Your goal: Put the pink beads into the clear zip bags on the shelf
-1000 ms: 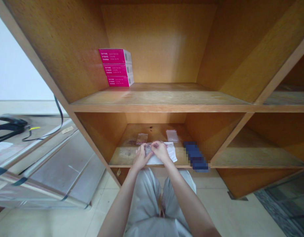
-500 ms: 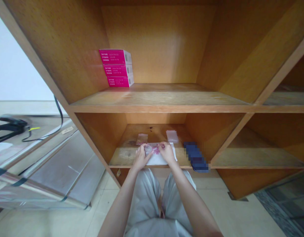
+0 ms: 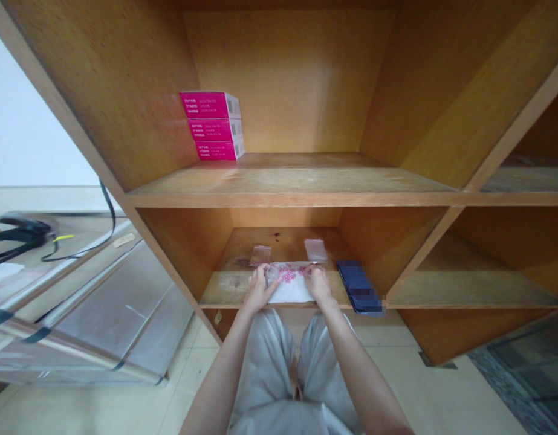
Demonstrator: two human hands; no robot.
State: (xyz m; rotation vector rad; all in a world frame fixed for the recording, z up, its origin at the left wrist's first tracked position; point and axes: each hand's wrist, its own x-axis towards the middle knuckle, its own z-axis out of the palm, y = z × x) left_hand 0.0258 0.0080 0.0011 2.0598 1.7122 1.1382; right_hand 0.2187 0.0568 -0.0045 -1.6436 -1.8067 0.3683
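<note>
White sheet speckled with tiny pink dots [image 3: 291, 285], flat on a lower shelf of pale orange-brown wood [image 3: 228, 290], and sitting right at the front edge. Dots too small to make out, honestly, so printed or loose, no idea. Left end of the sheet under the left hand [image 3: 260, 290], fingers curled in narrow around a small lump of clear plastic [image 3: 272, 275]. Right hand [image 3: 318, 284] on the sheet's right end, fingers bunched close, though pinching or just pressing, impossible to tell from here.

Just behind the sheet, two small clear plastic bags [image 3: 260, 255] [image 3: 315, 249], well apart from each other on the same shelf. Just past the right hand, a flat dark blue rectangular thing [image 3: 359, 287], pixelated and angled across the shelf. One shelf up, three magenta cardboard boxes with white print [image 3: 210, 125], stacked flat near the left wall. Below the shelves, pale grey trousers [image 3: 265, 356] over the knees and beige floor tiles [image 3: 201, 405]. Off to the left, plastic-wrapped flat panels [image 3: 115, 308] and a black strap [image 3: 22, 232].
</note>
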